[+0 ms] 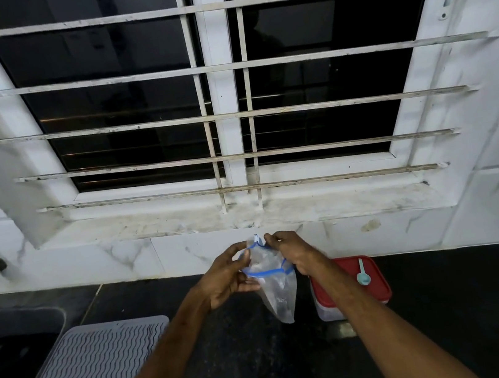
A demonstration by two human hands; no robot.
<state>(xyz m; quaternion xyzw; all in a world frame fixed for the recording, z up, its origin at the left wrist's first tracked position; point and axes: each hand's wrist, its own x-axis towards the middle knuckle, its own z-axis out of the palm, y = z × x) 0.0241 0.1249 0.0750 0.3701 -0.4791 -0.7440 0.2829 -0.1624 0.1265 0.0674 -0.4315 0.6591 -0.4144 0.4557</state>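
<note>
Head camera looks down at a clear bag [277, 294] with a blue zip rim, held in the air over the dark worktop [453, 304], near the middle of its back edge. The left hand [227, 278] curls its fingers round the rim's left side. The right hand [291, 252] pinches the rim's far side with thumb and finger. The bag hangs down from the fingers, long way up and down, mouth open between both hands. Each hand is just as near. A red-lidded box [377, 283] sits just to its right.
</note>
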